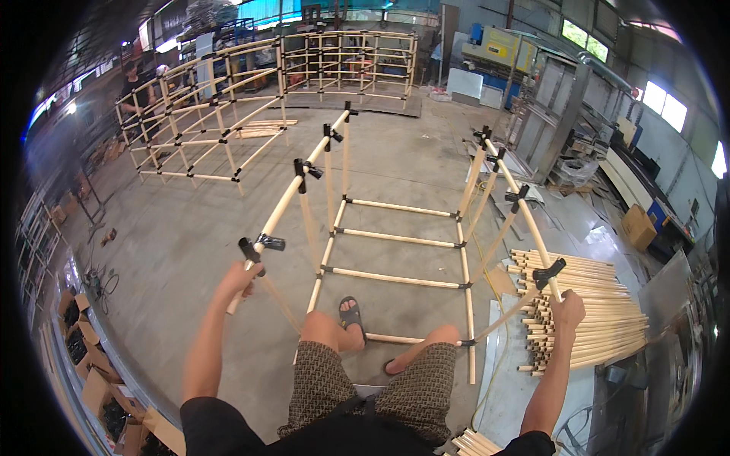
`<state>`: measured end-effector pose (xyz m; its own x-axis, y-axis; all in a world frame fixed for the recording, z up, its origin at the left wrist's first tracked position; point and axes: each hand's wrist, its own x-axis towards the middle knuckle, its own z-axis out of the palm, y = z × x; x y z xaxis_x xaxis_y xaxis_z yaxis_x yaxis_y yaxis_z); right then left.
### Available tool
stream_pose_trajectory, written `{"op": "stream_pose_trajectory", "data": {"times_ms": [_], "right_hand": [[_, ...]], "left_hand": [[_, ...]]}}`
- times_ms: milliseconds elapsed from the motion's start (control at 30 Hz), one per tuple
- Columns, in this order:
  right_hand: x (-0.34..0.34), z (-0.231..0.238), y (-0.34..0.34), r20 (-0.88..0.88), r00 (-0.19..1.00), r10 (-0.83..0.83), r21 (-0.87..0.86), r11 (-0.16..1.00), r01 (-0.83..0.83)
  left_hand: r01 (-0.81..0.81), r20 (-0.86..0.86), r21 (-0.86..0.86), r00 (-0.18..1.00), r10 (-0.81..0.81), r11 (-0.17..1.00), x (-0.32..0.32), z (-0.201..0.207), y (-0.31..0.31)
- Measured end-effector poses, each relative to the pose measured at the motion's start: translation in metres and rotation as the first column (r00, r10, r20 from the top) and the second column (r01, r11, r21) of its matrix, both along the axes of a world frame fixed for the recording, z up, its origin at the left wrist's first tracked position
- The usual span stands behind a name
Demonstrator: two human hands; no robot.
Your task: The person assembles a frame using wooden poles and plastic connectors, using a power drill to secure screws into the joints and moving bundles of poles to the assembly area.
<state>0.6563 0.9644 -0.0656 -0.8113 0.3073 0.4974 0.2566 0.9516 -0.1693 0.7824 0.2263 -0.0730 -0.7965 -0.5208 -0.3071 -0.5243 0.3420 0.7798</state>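
Observation:
A frame of cream-coloured pipes joined by black connectors stands around my legs, with crossbars low between its two sides. My left hand (239,281) is closed around the near end of the left upper pipe (281,205), just below a black connector (249,248). On the other side, my right hand (568,310) grips the near end of the right upper pipe (535,229), beside another black connector (549,272). Upright pipes run down from both upper pipes to the floor-level bars (391,277).
Many loose pipes (593,311) lie stacked at the right. Larger pipe racks (228,114) stand at the far left and back, where a person (135,95) is. Cardboard boxes (95,387) of black parts line the lower left. Machinery (498,53) stands at the back right.

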Motion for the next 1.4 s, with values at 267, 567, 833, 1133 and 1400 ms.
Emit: {"op": "stream_pose_trajectory", "data": {"times_ms": [267, 567, 833, 1133, 1400], "right_hand": [[-0.034, -0.033, 0.045, 0.359, 0.877, 0.320, -0.752, 0.655, 0.069], [-0.083, -0.051, 0.059, 0.175, 0.920, 0.352, -0.754, 0.649, -0.105], [0.012, -0.122, 0.046, -0.080, 0.968, 0.238, -0.845, 0.500, -0.192], [0.157, -0.378, 0.087, 0.008, 1.000, 0.010, -0.904, 0.428, 0.003], [0.229, -0.530, 0.116, -0.064, 0.973, -0.221, -0.995, -0.062, -0.079]], "left_hand": [[0.025, -0.067, -0.130, 0.997, -0.033, 0.991, 0.008, -0.023, -0.015], [-0.055, -0.215, -0.352, 0.976, -0.023, 0.934, -0.047, -0.039, -0.025], [-0.185, -0.392, -0.164, 0.914, 0.108, 0.969, 0.014, -0.115, 0.014], [-0.382, -0.317, -0.121, 0.890, 0.329, 0.916, 0.184, -0.359, 0.056], [-0.710, 0.115, 0.546, 0.589, 0.800, 0.445, 0.220, -0.468, 0.087]]}}
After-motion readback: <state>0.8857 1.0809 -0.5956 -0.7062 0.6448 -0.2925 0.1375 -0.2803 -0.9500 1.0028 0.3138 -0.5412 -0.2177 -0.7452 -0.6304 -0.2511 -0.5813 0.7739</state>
